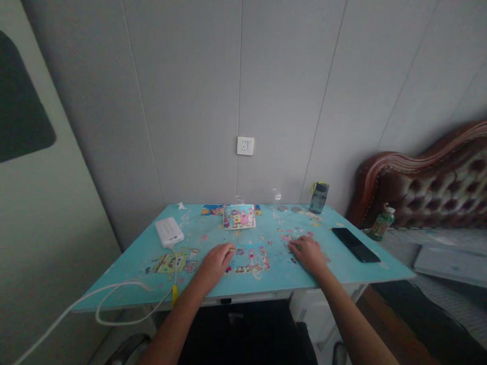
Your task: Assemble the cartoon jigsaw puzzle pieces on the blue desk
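Observation:
A partly assembled cartoon jigsaw puzzle (251, 261) lies flat on the light blue table (145, 259), its middle showing the table's colour. My left hand (217, 257) rests at the puzzle's upper left edge, fingers curled together; whatever is under the fingertips is hidden. To the right, my right hand (307, 252) is lowered onto the table with fingers bent down beside loose jigsaw pieces (287, 238). Whether a piece is between those fingers is too small to make out. Behind the puzzle, a colourful cartoon picture card (239, 217) is propped up, facing me.
A white power bank (169, 232) with a white cable (120, 286) sits at left. At right lies a black phone (355, 245); a dark water bottle (318, 198) stands at the back. The wall (190, 95) rises behind; a green bottle (382, 223) is beyond the right edge.

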